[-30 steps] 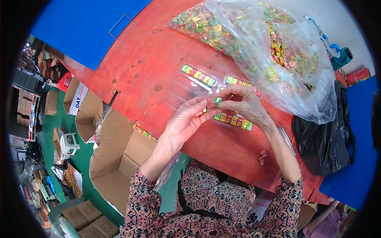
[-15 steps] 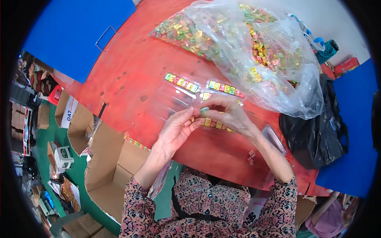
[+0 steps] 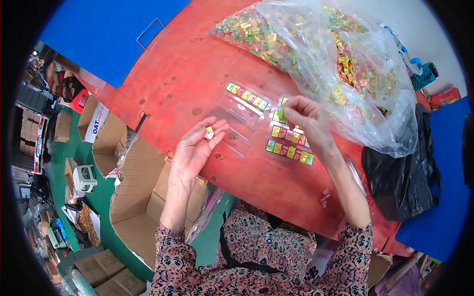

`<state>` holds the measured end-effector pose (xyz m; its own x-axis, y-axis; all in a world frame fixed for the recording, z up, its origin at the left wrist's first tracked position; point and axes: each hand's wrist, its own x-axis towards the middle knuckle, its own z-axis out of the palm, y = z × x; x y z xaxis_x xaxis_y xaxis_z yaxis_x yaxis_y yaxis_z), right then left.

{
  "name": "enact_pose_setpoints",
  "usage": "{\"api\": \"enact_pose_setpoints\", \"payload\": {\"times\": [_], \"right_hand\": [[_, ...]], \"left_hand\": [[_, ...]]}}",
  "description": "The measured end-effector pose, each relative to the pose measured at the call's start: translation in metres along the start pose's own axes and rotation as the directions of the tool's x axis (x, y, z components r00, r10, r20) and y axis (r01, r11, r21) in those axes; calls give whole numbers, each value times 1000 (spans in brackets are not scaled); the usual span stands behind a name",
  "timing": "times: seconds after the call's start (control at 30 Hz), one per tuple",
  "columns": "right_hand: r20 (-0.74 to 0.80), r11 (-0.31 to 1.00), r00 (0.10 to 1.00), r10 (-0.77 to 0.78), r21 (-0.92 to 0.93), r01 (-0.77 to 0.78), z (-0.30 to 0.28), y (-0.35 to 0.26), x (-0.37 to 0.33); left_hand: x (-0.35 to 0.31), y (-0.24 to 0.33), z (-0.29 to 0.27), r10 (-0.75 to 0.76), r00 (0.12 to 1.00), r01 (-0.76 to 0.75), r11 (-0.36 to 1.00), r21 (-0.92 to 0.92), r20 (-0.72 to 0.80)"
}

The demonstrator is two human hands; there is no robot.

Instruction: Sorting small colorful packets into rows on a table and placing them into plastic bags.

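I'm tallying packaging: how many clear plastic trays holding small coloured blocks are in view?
2 on the red table: a left clear plastic tray with one filled row, and a fuller right tray, partly behind the right hand. Others may be hidden.

Glossy, foil-like wrapping gleams on a small pale printed cube (image 3: 209, 133) and a small bright-green wrapped block (image 3: 282, 116), above a long clear tray of thin, shiny moulded plastic (image 3: 236, 124). A large translucent plastic bag (image 3: 296, 47), crinkled and slick, catches the light beside a creased black plastic bag (image 3: 401, 170) with a soft sheen. The broad red tabletop (image 3: 168, 96) looks smooth and faintly lustrous. Elsewhere: a matt brown cardboard box (image 3: 133, 197), a smooth white plastic stool (image 3: 85, 178) and a patterned floral cloth shirt (image 3: 269, 244), matt and softly creased.
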<state>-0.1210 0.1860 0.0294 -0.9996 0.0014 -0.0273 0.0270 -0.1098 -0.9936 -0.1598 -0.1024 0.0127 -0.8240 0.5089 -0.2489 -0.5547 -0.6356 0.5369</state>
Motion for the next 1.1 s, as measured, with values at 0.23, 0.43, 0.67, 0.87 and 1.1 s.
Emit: {"api": "enact_pose_setpoints", "payload": {"times": [0.23, 0.43, 0.67, 0.87, 1.1], "right_hand": [[-75, 919, 988, 133, 383, -94, -17, -17, 5], [16, 980, 980, 200, -12, -200, 8, 3, 15], [71, 996, 995, -76, -32, 79, 57, 32, 43], [90, 986, 983, 161, -47, -157, 56, 22, 58], [-33, 857, 991, -128, -507, 93, 54, 54, 63]], "left_hand": [[10, -1, 3, 36, 995, -15, 976, 219, -91], [40, -10, 25, 41, 993, 15, 876, 482, -106], [74, 0, 28, -3, 1000, 2, 759, 652, 0], [84, 1, 20, 2, 999, 20, 862, 507, -43], [82, 13, 6, 176, 972, -45, 787, 616, -155]]}}
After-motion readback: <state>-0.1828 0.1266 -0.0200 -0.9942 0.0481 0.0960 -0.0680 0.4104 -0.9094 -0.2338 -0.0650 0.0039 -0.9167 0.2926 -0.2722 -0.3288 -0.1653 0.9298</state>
